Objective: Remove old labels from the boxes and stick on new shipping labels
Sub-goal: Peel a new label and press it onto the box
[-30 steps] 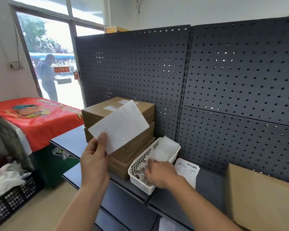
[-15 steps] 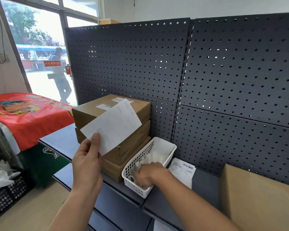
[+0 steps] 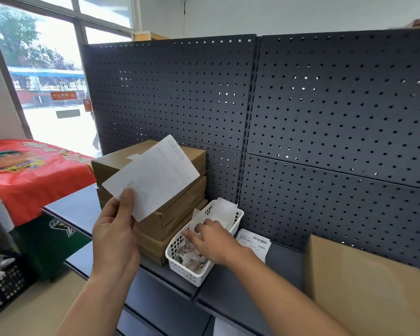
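White label sheet [image 3: 155, 175], pinched at its lower corner by the left hand [image 3: 114, 234]; long axis rises rightward, back toward the camera. Right hand [image 3: 214, 241]: fingers bent among paper scraps [image 3: 192, 257] in the white basket [image 3: 180, 270]; grip not discernible. Stack of boxes [image 3: 175, 214] sits directly behind the sheet on the shelf [image 3: 83, 207]; left hand nearer.

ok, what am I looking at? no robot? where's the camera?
No robot: a person's two bare hands, filmed by one wide-angle camera worn on the head, looking down. The left hand pinches a white label sheet in front of a stack of cardboard boxes on a dark shelf. The right hand reaches into a white basket of crumpled paper scraps; whether its grip holds anything is unclear. A printed label lies beside the basket, and a bigger cardboard box stands at the right.
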`<state>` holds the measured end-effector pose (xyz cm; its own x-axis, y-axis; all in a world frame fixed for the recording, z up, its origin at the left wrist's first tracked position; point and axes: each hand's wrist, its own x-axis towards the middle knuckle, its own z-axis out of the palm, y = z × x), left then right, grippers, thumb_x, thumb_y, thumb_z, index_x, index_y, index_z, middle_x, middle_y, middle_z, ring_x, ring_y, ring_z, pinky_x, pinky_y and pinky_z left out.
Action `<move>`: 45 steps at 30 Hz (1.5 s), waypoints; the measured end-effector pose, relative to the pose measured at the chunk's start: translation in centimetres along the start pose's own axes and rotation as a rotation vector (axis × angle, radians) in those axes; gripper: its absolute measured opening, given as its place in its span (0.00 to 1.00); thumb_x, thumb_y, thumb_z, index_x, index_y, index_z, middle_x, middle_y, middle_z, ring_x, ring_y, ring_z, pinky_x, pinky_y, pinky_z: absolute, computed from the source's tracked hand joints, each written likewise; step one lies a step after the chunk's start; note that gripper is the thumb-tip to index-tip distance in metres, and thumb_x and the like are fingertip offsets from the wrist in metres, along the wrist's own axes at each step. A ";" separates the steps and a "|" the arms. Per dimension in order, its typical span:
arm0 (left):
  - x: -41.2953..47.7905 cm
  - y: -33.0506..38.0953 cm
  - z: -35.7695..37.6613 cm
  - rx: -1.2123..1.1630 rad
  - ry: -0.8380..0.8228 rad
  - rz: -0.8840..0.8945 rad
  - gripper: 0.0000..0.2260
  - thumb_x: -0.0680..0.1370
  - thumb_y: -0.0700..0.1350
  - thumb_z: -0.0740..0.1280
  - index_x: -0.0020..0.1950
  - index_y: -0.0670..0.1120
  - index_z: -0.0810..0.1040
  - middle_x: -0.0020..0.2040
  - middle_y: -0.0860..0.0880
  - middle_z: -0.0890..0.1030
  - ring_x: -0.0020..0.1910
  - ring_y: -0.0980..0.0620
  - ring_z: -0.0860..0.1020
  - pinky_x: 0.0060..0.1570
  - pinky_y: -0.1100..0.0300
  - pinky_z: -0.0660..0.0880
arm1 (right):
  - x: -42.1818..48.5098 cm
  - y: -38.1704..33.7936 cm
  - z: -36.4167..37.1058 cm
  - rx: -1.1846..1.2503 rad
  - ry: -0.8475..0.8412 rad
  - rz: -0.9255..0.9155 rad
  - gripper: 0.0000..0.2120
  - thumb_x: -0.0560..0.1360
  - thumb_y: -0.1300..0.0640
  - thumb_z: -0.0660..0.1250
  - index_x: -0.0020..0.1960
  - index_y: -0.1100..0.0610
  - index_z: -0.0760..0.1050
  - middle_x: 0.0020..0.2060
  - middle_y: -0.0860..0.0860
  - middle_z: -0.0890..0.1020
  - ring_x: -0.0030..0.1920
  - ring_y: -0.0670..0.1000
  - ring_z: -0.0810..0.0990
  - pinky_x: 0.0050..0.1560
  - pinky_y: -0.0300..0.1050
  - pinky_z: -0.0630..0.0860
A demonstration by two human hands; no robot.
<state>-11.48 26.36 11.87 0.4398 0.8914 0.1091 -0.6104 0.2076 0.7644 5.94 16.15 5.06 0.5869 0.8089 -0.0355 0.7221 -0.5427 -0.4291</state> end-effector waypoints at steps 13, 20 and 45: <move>-2.8 -3.4 4.5 0.220 -0.108 0.066 0.10 0.79 0.54 0.71 0.54 0.50 0.85 0.54 0.50 0.86 0.58 0.46 0.84 0.57 0.47 0.81 | -8.2 1.0 -7.4 0.888 0.614 0.024 0.10 0.80 0.64 0.62 0.51 0.54 0.82 0.43 0.54 0.84 0.40 0.57 0.83 0.41 0.55 0.85; -6.7 -6.8 8.4 0.439 -0.315 0.234 0.10 0.81 0.55 0.69 0.51 0.50 0.85 0.46 0.50 0.86 0.47 0.48 0.83 0.48 0.47 0.80 | -13.1 2.5 -10.4 1.229 0.603 0.037 0.11 0.84 0.59 0.62 0.55 0.61 0.82 0.48 0.59 0.87 0.50 0.58 0.87 0.53 0.58 0.84; -14.7 -15.9 15.2 0.779 -1.118 0.608 0.14 0.76 0.48 0.75 0.61 0.59 0.84 0.67 0.62 0.74 0.68 0.51 0.70 0.63 0.67 0.69 | -25.1 13.2 -14.2 1.096 0.833 0.298 0.09 0.81 0.66 0.63 0.44 0.66 0.78 0.47 0.54 0.88 0.49 0.58 0.87 0.48 0.51 0.85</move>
<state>1.79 3.78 7.79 0.7386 -0.0766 0.6697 -0.5432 -0.6559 0.5241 5.88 -14.52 13.08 0.9854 0.1176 0.1229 0.1122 0.0941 -0.9892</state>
